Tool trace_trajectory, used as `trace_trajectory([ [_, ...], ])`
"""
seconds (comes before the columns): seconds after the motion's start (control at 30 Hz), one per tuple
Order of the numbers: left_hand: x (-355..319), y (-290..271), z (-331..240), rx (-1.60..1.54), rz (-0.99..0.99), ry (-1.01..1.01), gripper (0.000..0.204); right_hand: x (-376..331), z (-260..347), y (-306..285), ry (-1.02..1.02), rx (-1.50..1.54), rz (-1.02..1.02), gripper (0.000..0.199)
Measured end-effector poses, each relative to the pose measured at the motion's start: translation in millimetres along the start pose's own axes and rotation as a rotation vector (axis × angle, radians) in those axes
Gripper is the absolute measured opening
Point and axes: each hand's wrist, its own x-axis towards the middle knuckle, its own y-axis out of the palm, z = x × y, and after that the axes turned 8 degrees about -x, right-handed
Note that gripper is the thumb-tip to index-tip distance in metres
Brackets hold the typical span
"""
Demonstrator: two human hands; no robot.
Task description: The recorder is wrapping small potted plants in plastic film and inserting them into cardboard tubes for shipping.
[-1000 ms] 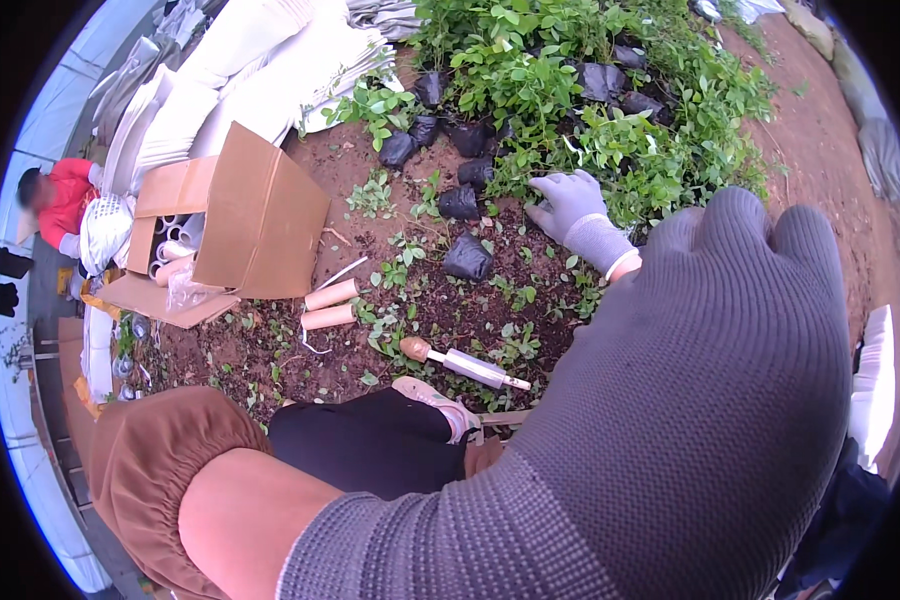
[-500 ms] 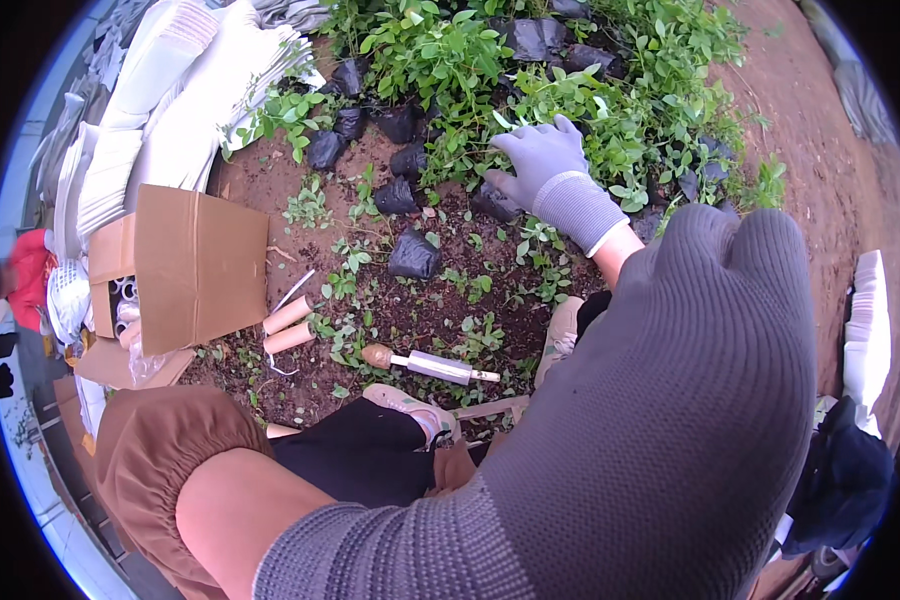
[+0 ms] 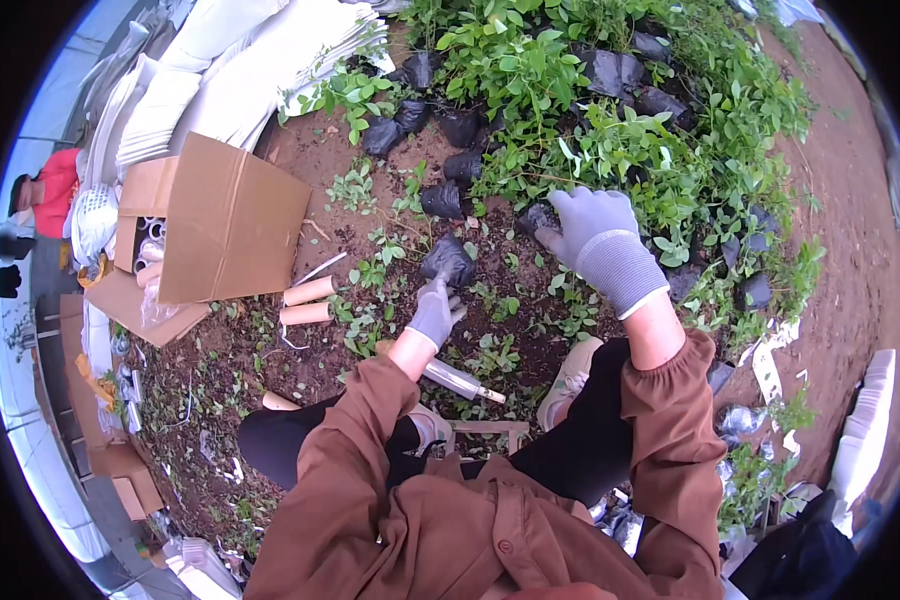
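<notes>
Left hand (image 3: 436,310) in a grey knit glove clamps a small black plastic seedling bag (image 3: 448,260) — right hand (image 3: 595,232) grips another black seedling bag (image 3: 535,216) among green plants.

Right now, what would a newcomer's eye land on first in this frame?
Two grey-gloved hands reaching into a bed of seedlings: the left hand touches a black nursery bag on bare soil, the right hand grips another bag at the edge of the green seedlings. An open cardboard box lies at left.
</notes>
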Motion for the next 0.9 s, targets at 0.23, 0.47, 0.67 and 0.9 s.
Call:
trace_trajectory([
  [0.23, 166.3, -18.3, 16.3, 0.001, -0.034, 0.069, 0.07, 1.9, 22.1, 3.4, -0.12, 0.051, 0.068, 0.042],
  [0.47, 153.1, -18.4, 60.5, -0.144, 0.05, 0.638, 0.049, -3.0, 19.0, 7.6, -0.047, 0.158, 0.222, 0.059],
  [0.67, 1.7, 11.1, 59.4, 0.123, 0.289, 0.905, 0.068, -7.5, 29.0, 29.0, 0.056, 0.288, 0.235, 0.07],
  [0.9, -81.2, 55.4, -3.4, 0.387, 0.855, 1.13, 0.062, 6.6, 0.5, 35.5, 0.124, 1.096, 0.005, 0.036],
])
